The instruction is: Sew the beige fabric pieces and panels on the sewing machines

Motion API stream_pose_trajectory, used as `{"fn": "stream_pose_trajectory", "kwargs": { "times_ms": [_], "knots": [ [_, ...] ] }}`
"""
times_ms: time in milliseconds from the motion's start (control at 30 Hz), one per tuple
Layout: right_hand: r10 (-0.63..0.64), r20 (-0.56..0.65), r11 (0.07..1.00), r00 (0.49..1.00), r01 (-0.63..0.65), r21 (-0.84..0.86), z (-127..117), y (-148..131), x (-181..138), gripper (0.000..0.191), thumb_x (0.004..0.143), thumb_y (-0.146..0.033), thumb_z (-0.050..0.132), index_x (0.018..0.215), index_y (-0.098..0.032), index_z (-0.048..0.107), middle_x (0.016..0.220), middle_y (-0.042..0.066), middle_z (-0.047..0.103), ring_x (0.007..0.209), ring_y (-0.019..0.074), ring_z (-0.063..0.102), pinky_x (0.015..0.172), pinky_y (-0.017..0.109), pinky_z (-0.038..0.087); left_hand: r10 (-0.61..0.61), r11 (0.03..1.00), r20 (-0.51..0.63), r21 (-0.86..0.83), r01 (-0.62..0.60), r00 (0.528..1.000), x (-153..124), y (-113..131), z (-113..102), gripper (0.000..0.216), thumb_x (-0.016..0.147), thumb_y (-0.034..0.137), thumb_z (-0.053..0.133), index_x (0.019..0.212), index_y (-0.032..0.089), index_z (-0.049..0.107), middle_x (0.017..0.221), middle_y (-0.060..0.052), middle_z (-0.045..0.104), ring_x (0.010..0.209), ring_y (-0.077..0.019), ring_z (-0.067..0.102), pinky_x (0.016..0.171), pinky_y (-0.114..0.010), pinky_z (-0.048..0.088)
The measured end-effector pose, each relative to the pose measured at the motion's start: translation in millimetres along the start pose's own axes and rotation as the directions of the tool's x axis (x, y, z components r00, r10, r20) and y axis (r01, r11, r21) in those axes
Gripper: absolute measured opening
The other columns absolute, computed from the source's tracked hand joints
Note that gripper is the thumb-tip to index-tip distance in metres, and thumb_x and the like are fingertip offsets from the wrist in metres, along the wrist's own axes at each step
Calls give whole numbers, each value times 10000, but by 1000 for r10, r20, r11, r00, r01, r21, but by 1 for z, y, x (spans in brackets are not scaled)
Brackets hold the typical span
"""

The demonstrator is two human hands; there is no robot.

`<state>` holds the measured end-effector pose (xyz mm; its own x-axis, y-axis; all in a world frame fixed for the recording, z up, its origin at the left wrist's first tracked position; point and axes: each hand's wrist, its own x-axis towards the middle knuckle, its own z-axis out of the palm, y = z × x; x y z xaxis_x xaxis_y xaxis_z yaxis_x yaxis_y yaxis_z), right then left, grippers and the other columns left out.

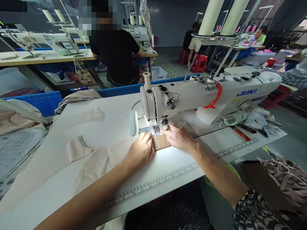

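My left hand point(141, 146) is closed just in front of the sewing machine's needle area, its fingers pinched at the end of a beige fabric strip point(120, 150) that trails leftward over the table. My right hand point(179, 137) is on the other side of the presser foot point(156, 129), fingers bent and tips close to the foot; what they grip, if anything, is hidden. Between both hands lies a flat brown piece point(161, 142) with white thread bits on it. Above them stands the white JUKI sewing machine point(187, 95), its lamp lighting the spot.
Loose beige fabric point(90, 166) spreads over the table's left. Right of the machine lie red-handled snips point(241, 133), a coil of pale green cord point(235, 118) and scraps. A printed ruler point(155, 180) runs along the front edge. A person in black point(115, 54) sits beyond.
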<state>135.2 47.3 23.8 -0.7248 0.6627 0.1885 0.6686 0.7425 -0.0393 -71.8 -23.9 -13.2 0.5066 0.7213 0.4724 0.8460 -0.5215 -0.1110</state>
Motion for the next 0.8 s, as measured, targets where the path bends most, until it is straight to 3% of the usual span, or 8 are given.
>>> {"fn": "stream_pose_trajectory", "kwargs": {
  "times_ms": [200,367,567,800],
  "knots": [
    [28,-9,997,1000,-27,73,6,-3,0,265,916,-111,488,1000,-193,724,1006,79,689,727,190,620,566,298,339,2,1000,39,-16,-1,999,-1,0,2,296,950,166,375,1072,69,626,1104,-196,636,981,-286,588,844,-427,580],
    [146,-68,975,987,-132,181,14,-2,11,241,1006,-173,447,964,-161,684,996,94,712,814,201,642,643,275,389,-13,996,37,-89,16,999,0,-3,1,287,940,168,404,1089,77,632,1096,-186,643,1008,-287,601,874,-428,577],
    [226,-113,937,967,-185,296,21,4,23,251,1028,-252,493,827,-199,633,747,18,698,726,179,640,644,246,388,-23,992,38,-121,27,999,0,-4,-2,317,947,192,383,1138,98,617,1111,-182,646,1014,-303,603,865,-441,581],
    [247,-162,925,956,-182,333,23,2,16,209,1015,-270,538,852,-193,644,795,35,717,722,172,645,632,246,376,-5,997,7,-80,5,1000,0,-7,-1,307,936,180,406,1113,91,640,1120,-176,651,1006,-289,607,830,-417,587]
  ]
}}
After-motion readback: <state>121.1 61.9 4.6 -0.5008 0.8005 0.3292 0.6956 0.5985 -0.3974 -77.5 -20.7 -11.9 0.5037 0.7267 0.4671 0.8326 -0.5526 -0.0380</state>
